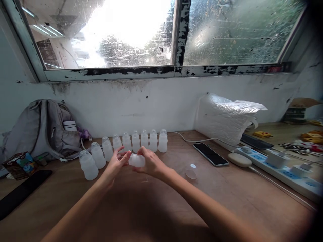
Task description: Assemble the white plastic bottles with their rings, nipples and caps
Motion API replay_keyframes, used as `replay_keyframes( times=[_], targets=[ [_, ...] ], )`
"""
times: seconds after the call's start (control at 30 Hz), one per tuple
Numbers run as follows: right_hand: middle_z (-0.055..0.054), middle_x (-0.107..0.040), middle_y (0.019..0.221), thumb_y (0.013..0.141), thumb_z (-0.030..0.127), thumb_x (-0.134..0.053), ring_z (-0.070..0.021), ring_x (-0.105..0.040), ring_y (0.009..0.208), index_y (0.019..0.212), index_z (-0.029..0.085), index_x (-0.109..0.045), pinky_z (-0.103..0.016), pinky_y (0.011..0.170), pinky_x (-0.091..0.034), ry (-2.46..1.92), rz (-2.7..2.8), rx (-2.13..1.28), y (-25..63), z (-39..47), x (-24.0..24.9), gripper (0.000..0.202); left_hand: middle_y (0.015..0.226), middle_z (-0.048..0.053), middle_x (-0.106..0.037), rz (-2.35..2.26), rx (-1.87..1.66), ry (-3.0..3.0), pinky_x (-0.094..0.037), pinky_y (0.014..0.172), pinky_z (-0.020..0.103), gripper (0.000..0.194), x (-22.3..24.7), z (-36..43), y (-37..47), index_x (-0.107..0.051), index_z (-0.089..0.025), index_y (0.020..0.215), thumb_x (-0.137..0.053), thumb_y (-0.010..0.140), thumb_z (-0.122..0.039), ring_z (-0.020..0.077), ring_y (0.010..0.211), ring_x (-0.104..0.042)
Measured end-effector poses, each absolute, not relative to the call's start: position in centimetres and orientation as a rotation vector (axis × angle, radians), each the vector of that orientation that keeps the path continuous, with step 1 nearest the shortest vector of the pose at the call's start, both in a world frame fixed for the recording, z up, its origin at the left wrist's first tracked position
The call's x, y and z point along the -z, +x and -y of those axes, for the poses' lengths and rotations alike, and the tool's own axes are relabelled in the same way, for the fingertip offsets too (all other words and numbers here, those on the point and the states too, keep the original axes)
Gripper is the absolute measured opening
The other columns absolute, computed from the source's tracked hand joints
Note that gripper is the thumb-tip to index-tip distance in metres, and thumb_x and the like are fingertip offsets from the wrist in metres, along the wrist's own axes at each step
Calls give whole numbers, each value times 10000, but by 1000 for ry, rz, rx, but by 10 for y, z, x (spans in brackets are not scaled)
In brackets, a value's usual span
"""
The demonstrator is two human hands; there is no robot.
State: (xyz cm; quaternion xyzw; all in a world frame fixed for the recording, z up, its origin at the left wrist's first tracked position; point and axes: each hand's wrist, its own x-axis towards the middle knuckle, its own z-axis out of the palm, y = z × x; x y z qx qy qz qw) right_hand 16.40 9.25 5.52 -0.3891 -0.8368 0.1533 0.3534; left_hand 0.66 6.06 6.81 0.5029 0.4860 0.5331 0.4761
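A frosted white bottle (136, 161) is tipped on its side between my hands, a little above the table. My right hand (152, 163) grips its right end, with thumb and fingers around it. At the other end my left hand (118, 162) has its thumb against the bottle and its fingers curled; part of their contact is hidden. Behind the hands, several similar frosted bottles with clear caps stand upright in a curved row, from a near-left bottle (88, 166) to a right-end bottle (163, 141). A clear cap (191, 173) and a small white disc (193, 166) lie right of my right hand.
A phone (210, 154), a beige oval device (239, 160) and a power strip (282, 171) are on the right. A silvery padded bag (222, 117) leans on the wall. Left are a grey backpack (45, 127), a small box (19, 164) and a black slab (25, 191).
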Motion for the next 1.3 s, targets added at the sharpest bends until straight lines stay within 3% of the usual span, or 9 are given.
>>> replay_keyframes(
  times=[0.13, 0.33, 0.43, 0.53, 0.63, 0.7, 0.87, 1.13, 1.3],
  targets=[
    [-56, -510, 874, 662, 363, -606, -189, -465, 795, 897, 182, -425, -306, 715, -364, -1047, 2073, 29, 145, -78, -46, 347, 1019, 77, -570, -929, -1403, 1108, -434, 790, 289, 517, -48, -45, 30, -484, -172, 1052, -395, 755, -585, 189, 946, -539],
    [-81, -521, 931, 652, 333, -604, -219, -481, 827, 960, 180, -416, -339, 717, -367, -1090, 2085, 39, 138, -70, -38, 392, 992, 28, -576, -1053, -1582, 1094, -428, 758, 228, 361, -48, -37, 37, -512, -194, 1003, -490, 763, -463, 150, 919, -535],
    [-75, -544, 906, 611, 323, -625, -215, -510, 793, 967, 173, -422, -328, 668, -390, -1145, 2060, -265, 139, -72, -36, 436, 951, 36, -590, -1093, -1627, 1115, -443, 670, 214, 346, -54, -41, 30, -533, -172, 959, -505, 750, -446, 147, 834, -558],
    [-25, -562, 836, 599, 287, -623, -173, -535, 727, 946, 184, -465, -264, 594, -405, -1001, 2055, -884, 140, -70, -41, 395, 895, 48, -611, -1167, -1580, 1147, -444, 586, 220, 342, -57, -43, 25, -564, -147, 897, -534, 716, -436, 165, 766, -576],
    [4, -554, 757, 578, 242, -624, -136, -524, 675, 842, 163, -538, -224, 564, -401, -793, 1959, -1531, 139, -64, -48, 289, 857, 54, -627, -1179, -1559, 1176, -457, 605, 244, 261, -59, -44, 22, -576, -144, 773, -563, 680, -388, 215, 841, -580],
    [11, -542, 698, 548, 195, -624, -116, -502, 640, 748, 139, -555, -209, 557, -390, -709, 1831, -1790, 137, -60, -51, 218, 813, 49, -634, -1136, -1560, 1196, -466, 659, 265, 184, -61, -44, 21, -566, -155, 689, -568, 662, -336, 243, 925, -561],
    [11, -533, 616, 505, 131, -553, -99, -477, 570, 647, 124, -542, -195, 520, -377, -543, 1604, -2051, 134, -55, -46, 142, 768, 38, -644, -1106, -1519, 1230, -464, 722, 294, 84, -66, -40, 21, -553, -165, 633, -542, 645, -248, 252, 978, -544],
    [-12, -547, 565, 478, 154, -437, -112, -484, 473, 660, 108, -529, -229, 477, -393, -390, 1682, -2398, 142, -66, -37, 209, 891, 71, -627, -1166, -1522, 1203, -480, 667, 292, 145, -63, -23, 30, -535, -158, 687, -528, 678, -303, 249, 922, -564],
    [6, -548, 640, 591, 221, -533, -103, -516, 550, 718, 125, -546, -217, 551, -417, -496, 1921, -2257, 152, -69, -58, 160, 928, 64, -605, -1119, -1510, 1144, -470, 583, 264, 184, -63, -25, 31, -523, -164, 748, -521, 694, -340, 217, 824, -582]
  ],
)
